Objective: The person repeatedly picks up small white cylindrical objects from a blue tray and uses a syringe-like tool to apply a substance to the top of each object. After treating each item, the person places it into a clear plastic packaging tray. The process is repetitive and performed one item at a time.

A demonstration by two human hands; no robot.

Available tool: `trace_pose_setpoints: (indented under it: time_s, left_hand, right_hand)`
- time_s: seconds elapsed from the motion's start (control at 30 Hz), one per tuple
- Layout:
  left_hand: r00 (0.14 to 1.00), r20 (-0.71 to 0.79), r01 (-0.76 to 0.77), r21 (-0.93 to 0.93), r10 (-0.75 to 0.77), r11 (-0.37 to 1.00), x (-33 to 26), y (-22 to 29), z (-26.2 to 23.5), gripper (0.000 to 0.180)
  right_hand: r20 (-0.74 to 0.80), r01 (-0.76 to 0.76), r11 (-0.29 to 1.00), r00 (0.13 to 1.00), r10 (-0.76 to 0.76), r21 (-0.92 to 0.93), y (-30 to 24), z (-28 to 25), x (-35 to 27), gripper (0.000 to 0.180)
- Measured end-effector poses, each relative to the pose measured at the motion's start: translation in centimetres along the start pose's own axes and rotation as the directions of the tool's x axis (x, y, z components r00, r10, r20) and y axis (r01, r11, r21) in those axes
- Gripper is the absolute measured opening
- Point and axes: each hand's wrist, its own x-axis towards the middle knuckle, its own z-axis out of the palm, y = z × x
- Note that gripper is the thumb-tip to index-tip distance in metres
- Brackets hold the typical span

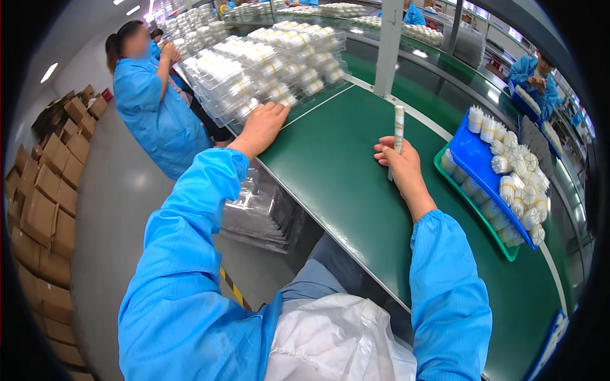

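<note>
My left hand (260,130) reaches to the near corner of a stack of clear plastic trays (222,114). Its fingers lie stretched out beside the white cylindrical pieces (283,98) in the trays, and I see nothing gripped in them. Over the green work surface (324,152), my right hand (405,166) is closed around a slim pale tube (398,124) with whitish and yellowish bands. The tube stands roughly upright, its upper part sticking out above the fingers and its lower end showing below them.
To the right, a blue tray (480,168) of white pieces rests tilted on a green tray (445,174), also filled. A metal post (386,51) rises ahead. More clear trays (264,213) are stacked below the table edge. A person in blue (152,108) stands at left, near cardboard boxes (54,184).
</note>
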Motion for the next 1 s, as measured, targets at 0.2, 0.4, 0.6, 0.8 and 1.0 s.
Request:
trace_pose_setpoints:
  time_s: [0.2,0.4,0.6,0.8,1.0]
  left_hand:
    - [0.999,-0.046,-0.026,-0.049,0.024,0.998,0.4,-2.8,1.8,0.038]
    - [0.998,-0.049,0.023,-0.038,-0.025,0.999,0.6,-4.3,3.6,0.038]
    - [0.990,-0.042,0.134,-0.009,-0.134,0.991,0.1,-3.9,3.5,0.038]
    - [0.823,-0.488,0.144,-0.319,-0.292,0.937,-7.7,2.3,-1.9,0.024]
    - [0.902,0.043,0.421,-0.307,-0.429,0.854,-23.9,6.9,4.4,0.030]
  right_hand:
    - [0.007,-0.001,1.000,1.000,0.001,-0.027,-0.3,0.3,-0.1,0.028]
    - [-0.003,0.001,1.000,1.000,-0.001,0.005,-0.2,-0.1,-0.1,0.028]
    - [0.016,0.038,0.999,0.999,-0.038,-0.003,-0.1,0.0,-0.1,0.029]
    - [-0.020,0.036,0.999,0.999,-0.036,-0.015,-0.2,-1.1,-1.7,0.028]
    - [0.043,0.123,0.979,0.992,-0.117,-0.161,-1.7,-2.1,-8.0,0.020]
